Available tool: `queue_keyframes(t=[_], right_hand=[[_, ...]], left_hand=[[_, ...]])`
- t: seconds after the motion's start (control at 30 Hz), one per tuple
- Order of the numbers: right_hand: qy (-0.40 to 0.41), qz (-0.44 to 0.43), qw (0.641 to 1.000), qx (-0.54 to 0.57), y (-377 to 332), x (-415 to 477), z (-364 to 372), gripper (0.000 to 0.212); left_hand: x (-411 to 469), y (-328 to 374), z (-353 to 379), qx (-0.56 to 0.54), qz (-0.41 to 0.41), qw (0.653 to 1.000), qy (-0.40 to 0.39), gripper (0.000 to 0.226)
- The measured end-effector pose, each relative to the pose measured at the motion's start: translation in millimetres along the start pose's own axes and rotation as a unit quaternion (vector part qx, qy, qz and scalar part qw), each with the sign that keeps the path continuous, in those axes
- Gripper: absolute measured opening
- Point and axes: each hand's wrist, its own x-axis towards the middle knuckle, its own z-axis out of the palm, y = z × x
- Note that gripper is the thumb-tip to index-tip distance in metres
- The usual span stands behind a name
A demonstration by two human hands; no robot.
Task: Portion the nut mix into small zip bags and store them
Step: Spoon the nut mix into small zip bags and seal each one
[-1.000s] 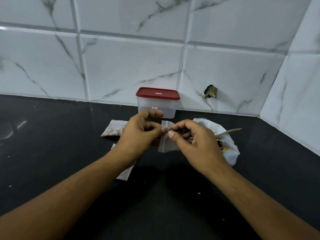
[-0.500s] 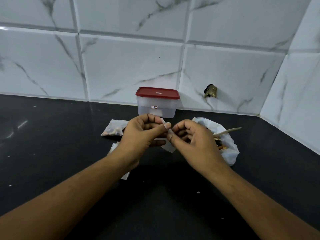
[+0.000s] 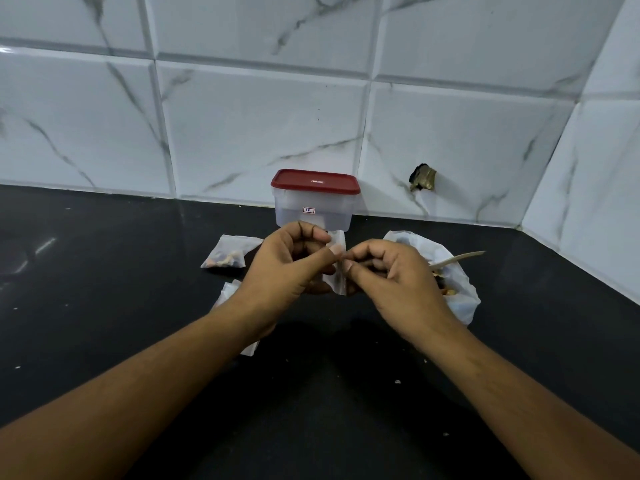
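A small clear zip bag (image 3: 337,259) hangs between my hands above the black counter. My left hand (image 3: 291,268) pinches its top edge with thumb and forefinger. My right hand (image 3: 388,275) pinches the same edge from the right, fingertips nearly touching the left thumb. To the right lies an open white plastic bag of nut mix (image 3: 453,296) with a wooden spoon (image 3: 457,258) sticking out of it. A filled small zip bag (image 3: 230,256) lies to the left. More flat zip bags (image 3: 230,294) lie partly hidden under my left wrist.
A clear plastic container with a red lid (image 3: 315,199) stands shut against the white tiled wall, just behind my hands. The black counter (image 3: 104,271) meets a side wall at the right. Small crumbs dot the counter. A broken fitting (image 3: 423,177) sticks out of the wall.
The small bag has turned edge-on between my fingers, and both hands have drawn closer together at its top. The spoon and the other bags stay where they were.
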Motion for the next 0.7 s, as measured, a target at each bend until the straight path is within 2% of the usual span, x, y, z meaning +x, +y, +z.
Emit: queue_keyframes(t=[0.1,0.3,0.47,0.57,0.7], right_hand=[[-0.011,-0.018,1.000,-0.018,-0.2,-0.8,0.9,0.015],[-0.007,0.015,1.000,0.007,-1.4,0.5,0.4,0.015],[0.060,0.048,0.997,0.013,2.3,4.2,-1.0,0.015],[0.072,0.028,0.996,-0.047,3.3,4.2,-8.4,0.009],[0.028,0.019,0.997,-0.064,0.8,3.9,-10.6,0.027]], left_hand=[[-2.5,2.2,1.4,0.045,0.007,0.999,-0.008,0.032],[-1.4,4.6,-1.5,0.061,0.012,0.997,-0.042,0.019],[0.4,9.3,-4.7,0.060,-0.010,0.996,-0.072,0.017],[-0.2,8.2,-2.5,0.065,-0.027,0.995,-0.065,0.015],[-0.7,5.2,-2.3,0.087,-0.015,0.995,-0.055,0.013]])
